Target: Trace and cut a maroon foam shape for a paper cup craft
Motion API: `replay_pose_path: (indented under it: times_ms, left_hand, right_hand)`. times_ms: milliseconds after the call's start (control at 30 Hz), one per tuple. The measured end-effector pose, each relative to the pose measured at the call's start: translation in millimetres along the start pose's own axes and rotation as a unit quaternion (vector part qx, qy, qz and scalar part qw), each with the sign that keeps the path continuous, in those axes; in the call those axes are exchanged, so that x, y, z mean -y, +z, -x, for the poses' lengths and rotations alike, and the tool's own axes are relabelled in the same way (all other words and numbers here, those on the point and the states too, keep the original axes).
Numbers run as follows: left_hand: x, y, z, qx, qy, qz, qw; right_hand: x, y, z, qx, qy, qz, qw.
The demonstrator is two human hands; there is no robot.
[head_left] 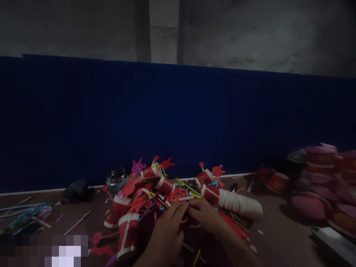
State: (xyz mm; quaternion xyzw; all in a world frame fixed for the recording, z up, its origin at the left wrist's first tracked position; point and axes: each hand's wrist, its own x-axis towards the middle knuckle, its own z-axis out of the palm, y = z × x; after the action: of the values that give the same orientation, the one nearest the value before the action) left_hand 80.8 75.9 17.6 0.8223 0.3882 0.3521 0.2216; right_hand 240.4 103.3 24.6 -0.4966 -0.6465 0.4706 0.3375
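My left hand [171,224] and my right hand [205,217] meet at the middle of a craft pile, fingertips pinched close together. What they pinch is small and hidden by the fingers. A short white stick [186,198] shows just beyond the fingertips; I cannot tell whether it is held. Thin yellow strips [189,188] lie behind it. To the right of my hands a long nested stack of paper cups [240,203] lies on its side, white rims showing. Red paper cups [128,233] with red cut-out shapes attached are heaped to the left and behind.
A light-blue open-topped jar [117,180] stands behind the pile. Blue and purple scraps [33,215] and thin sticks lie far left. Stacked red and pink cups [321,174] stand at the right, with a white flat object [336,241] nearer. A blue partition [178,118] borders the table's back.
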Motion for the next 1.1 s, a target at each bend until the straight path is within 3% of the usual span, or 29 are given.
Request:
replay_pose_path:
  times_ms: [67,133,233,300,400,500,633,800,1000,1100]
  left_hand:
    - [3,2.6,-4,-0.015,-0.006,0.007,1.0]
    - [8,3.3,-7,-0.035,-0.039,0.018,0.998]
    - [14,1.0,-8,-0.047,-0.104,0.029,0.993]
    - [15,-1.9,-9,-0.047,-0.128,0.028,0.99]
    - [12,-6.3,-10,-0.019,-0.138,0.017,0.99]
    - [6,-8.3,-9,0.054,-0.135,-0.003,0.989]
    - [-1,-5.7,-5,0.16,-0.099,-0.003,0.982]
    - [1,-4.9,2,0.228,-0.094,-0.039,0.968]
    - [7,-18.6,8,0.256,-0.125,-0.12,0.951]
    - [8,-24.5,8,0.233,-0.107,-0.111,0.96]
  right_hand:
    - [2,-5,1,0.002,-0.006,0.024,1.0]
    - [0,-12,1,-0.031,-0.011,0.163,0.986]
    - [-5,-16,0,-0.088,0.021,0.373,0.923]
    - [-10,-12,-1,-0.096,0.048,0.434,0.895]
    - [-16,0,-2,-0.094,0.068,0.476,0.872]
    - [-19,7,-4,-0.08,0.081,0.504,0.856]
    - [-20,4,-7,-0.059,0.092,0.521,0.846]
    - [-18,4,-7,-0.055,0.094,0.524,0.845]
    - [-21,1,-8,-0.084,0.08,0.496,0.86]
    - [-25,-11,-10,-0.109,0.081,0.463,0.876]
